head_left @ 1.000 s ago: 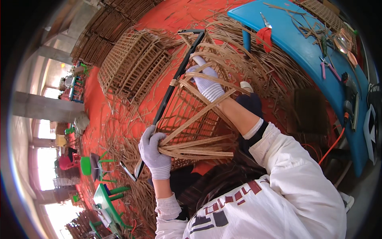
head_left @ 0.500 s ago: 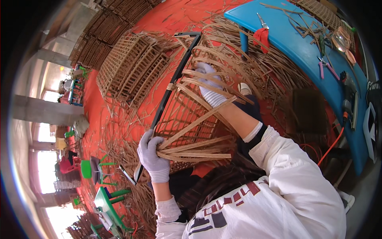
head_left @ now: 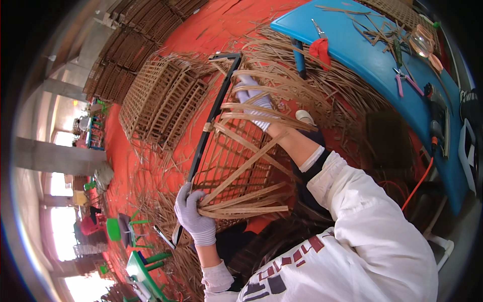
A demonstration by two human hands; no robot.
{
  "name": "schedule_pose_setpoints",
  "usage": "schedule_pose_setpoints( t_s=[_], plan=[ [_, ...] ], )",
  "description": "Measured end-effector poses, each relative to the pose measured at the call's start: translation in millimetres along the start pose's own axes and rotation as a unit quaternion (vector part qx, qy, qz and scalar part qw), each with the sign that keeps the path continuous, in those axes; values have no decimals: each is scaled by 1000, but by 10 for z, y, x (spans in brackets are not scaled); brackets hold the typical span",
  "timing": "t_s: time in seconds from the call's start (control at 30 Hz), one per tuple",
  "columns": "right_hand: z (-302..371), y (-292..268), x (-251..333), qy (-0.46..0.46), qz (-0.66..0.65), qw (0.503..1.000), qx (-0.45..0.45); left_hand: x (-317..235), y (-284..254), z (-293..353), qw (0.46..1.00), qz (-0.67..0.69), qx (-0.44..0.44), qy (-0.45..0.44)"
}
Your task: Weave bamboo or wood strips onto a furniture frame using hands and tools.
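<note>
Head: right hand [head_left: 255,98] outstretched

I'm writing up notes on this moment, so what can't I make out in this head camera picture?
All in the head view:
Right hand: partly hidden by flat strips crossing it.
Black frame: one stretch hidden under the left hand.
Stacked woven panels: cut off by the upper edge.
Green table: cut off by the lower edge.
Beyond the bright window: lost in glare.

2 gloved hands [head_left: 196,215] [head_left: 258,99], 1 blk frame [head_left: 200,148], 1 blue tbl [head_left: 352,45], maybe 3 baskets [head_left: 146,95] in nearest stack [head_left: 173,108]
</note>
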State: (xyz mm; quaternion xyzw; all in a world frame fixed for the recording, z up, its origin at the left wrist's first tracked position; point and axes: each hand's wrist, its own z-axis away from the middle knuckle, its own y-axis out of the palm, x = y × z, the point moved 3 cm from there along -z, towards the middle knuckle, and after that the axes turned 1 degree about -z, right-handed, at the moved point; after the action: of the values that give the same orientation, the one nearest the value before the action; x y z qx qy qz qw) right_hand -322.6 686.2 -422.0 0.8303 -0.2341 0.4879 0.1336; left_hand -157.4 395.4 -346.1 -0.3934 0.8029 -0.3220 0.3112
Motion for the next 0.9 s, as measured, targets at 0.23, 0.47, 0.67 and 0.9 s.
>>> schedule_pose_setpoints(
  t_s=[0.23,0.47,0.67,0.9],
  plan=[
    [35,59,22,-70,-2,997,15,9,28,14,1000,7,17,-17],
    [-277,-21,-493,226,-209,950,-46,-17,39,28,1000,-2,17,-12],
    [-396,-38,-493,104,-394,912,49,-37,53,25,1000,-12,21,-14],
    [-405,-99,-415,28,-162,984,64,5,47,50,999,-5,17,-27]
  ],
)
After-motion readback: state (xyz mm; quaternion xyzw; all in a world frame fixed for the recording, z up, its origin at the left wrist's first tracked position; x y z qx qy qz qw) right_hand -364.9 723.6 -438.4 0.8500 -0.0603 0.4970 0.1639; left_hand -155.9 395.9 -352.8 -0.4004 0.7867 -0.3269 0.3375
